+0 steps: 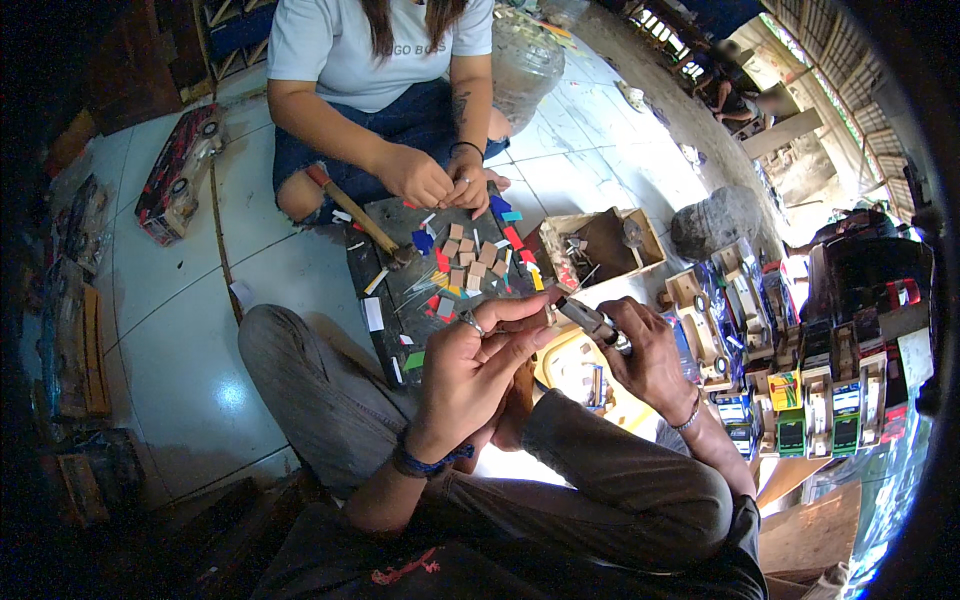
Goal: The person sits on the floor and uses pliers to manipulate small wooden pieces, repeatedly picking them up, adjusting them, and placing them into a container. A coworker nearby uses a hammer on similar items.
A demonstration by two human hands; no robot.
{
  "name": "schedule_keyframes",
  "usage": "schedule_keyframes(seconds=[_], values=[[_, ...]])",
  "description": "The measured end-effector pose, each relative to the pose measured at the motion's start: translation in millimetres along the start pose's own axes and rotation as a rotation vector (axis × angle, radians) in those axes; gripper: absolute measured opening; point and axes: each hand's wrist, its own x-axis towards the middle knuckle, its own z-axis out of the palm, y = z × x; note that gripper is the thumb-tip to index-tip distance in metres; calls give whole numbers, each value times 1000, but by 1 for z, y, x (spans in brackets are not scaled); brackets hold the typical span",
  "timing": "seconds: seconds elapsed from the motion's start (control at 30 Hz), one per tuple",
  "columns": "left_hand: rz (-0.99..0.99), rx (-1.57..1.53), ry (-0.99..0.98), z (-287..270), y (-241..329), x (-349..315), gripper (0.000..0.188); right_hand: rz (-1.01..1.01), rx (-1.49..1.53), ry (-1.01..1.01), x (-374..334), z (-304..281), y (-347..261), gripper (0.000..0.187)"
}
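My left hand (480, 365) is raised over my knee, fingers pinched on a small piece that I cannot make out; a ring is on one finger. My right hand (645, 355) grips a pair of pliers (590, 322) whose jaws point left toward the left fingertips. Under both hands lies a yellow wooden toy part (575, 372). Beyond them a dark work board (395, 300) carries several small wooden blocks (470, 265) and coloured paper scraps. A hammer (355, 215) rests on the board's left side.
A person sits opposite, both hands (435, 180) together at the board's far edge. A wooden box (610, 245) with small parts is right of the board. Several toy wooden trucks (800, 390) stand at right. A red toy bus (178, 175) lies at left on the tiled floor.
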Motion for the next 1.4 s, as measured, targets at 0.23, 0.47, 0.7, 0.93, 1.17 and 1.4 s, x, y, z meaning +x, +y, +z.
schedule_keyframes(seconds=[0.23,0.47,0.7,0.93,1.17,1.4], values=[[52,65,-137,-15,1,2,30,22,223,-171,3,-17,-4,37],[37,-14,-218,-24,-1,1,30,109,341,-442,10,-40,-6,48],[-37,-7,-240,-27,-1,0,32,143,412,-546,14,-42,-8,51],[43,-25,-275,-26,3,7,38,138,300,-461,10,-40,-8,42],[-30,-239,-313,-25,10,6,60,-42,173,-244,5,-26,2,39],[25,-122,-266,-22,8,6,45,-91,-3,-234,6,-30,0,49]])
